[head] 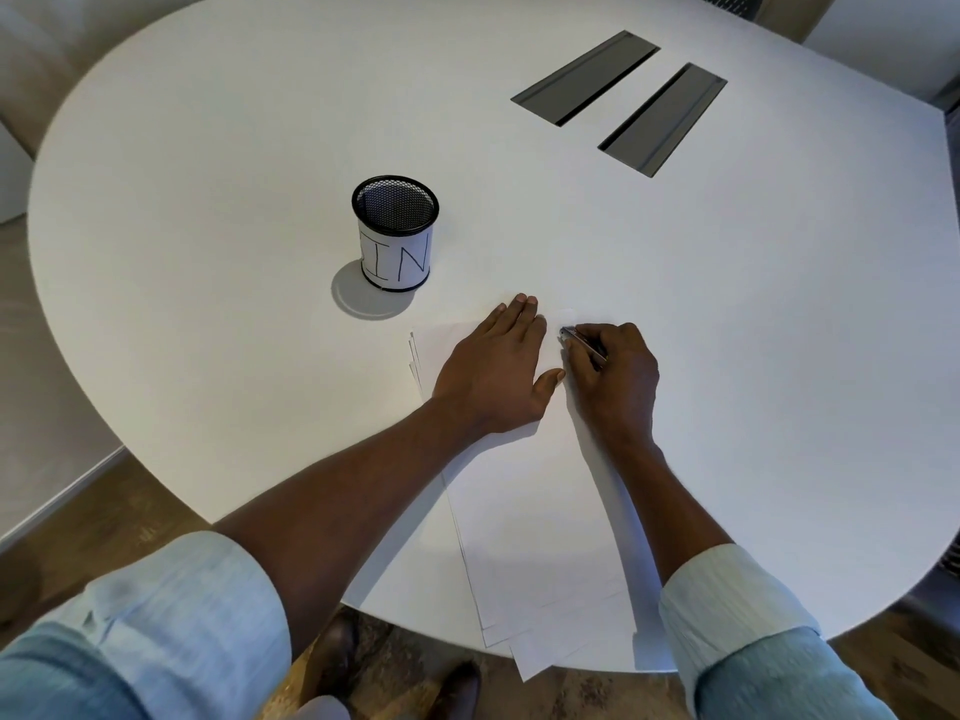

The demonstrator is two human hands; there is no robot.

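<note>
We see the left grip point(493, 371) lying released and flat, fingers straight and together, palm down on the upper part of a loose stack of sheets of paper point(540, 537). The stack runs from the near edge of the white tabletop point(234, 304) up toward 12 o'clock. Just beside it, at its 3 o'clock, the right grip point(615, 379) is curled around a pen point(582, 344), grasping it between thumb and fingers. The pen sticks out of the fist toward 10 o'clock, with its tip near the top edge of the paper and close to the left thumb. The two grips sit nearly touching, and the pen's tip lies in the narrow gap between them. We cannot tell whether the tip touches the sheet. At about 10 o'clock from the left grip, well apart from it, a black mesh cup point(396, 241) stands upright with a white label reading "IN". Toward 1 o'clock, far across the tabletop, two dark slots point(584, 77) lie side by side. Rolled pale blue sleeves point(171, 615) cover both upper forearms.
</note>
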